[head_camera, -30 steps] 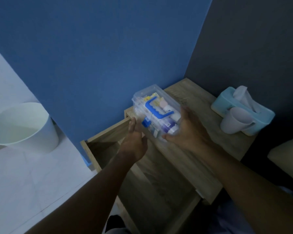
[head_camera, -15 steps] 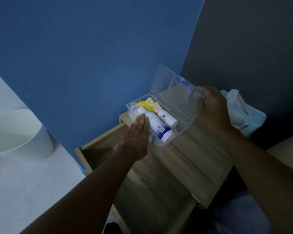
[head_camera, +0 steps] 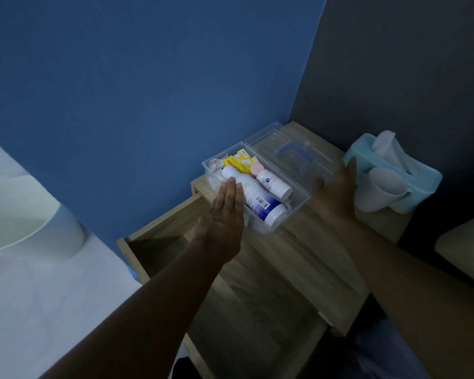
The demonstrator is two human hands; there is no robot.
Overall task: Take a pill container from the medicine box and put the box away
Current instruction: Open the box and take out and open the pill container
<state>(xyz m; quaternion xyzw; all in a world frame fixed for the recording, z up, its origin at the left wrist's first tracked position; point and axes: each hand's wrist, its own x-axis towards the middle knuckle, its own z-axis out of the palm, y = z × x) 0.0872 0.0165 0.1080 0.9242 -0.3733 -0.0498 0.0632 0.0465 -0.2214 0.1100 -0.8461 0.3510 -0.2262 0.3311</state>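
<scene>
A clear plastic medicine box [head_camera: 298, 205] stands on the wooden bedside cabinet [head_camera: 307, 258], its lid [head_camera: 290, 153] with a blue handle folded flat behind it. Inside lie a large white bottle with a purple band [head_camera: 257, 199], a smaller white pill container [head_camera: 274, 183], a pink-capped item and a yellow packet [head_camera: 240, 161]. My left hand [head_camera: 225, 217] rests flat against the box's near left side, fingers together, over the large bottle's edge. My right hand [head_camera: 337, 191] hovers open just right of the box and lid, holding nothing.
A light blue tissue holder [head_camera: 411, 170] and a white cup [head_camera: 378, 190] stand on the cabinet at the right. The cabinet's drawer [head_camera: 159, 242] is pulled out below my left arm. A white bin [head_camera: 25, 214] stands on the floor at left. Blue wall behind.
The lid, raised upright by my right hand half a second ago, now lies flat behind the box. My right hand has let go of it and drawn back. The left hand stays at the box.
</scene>
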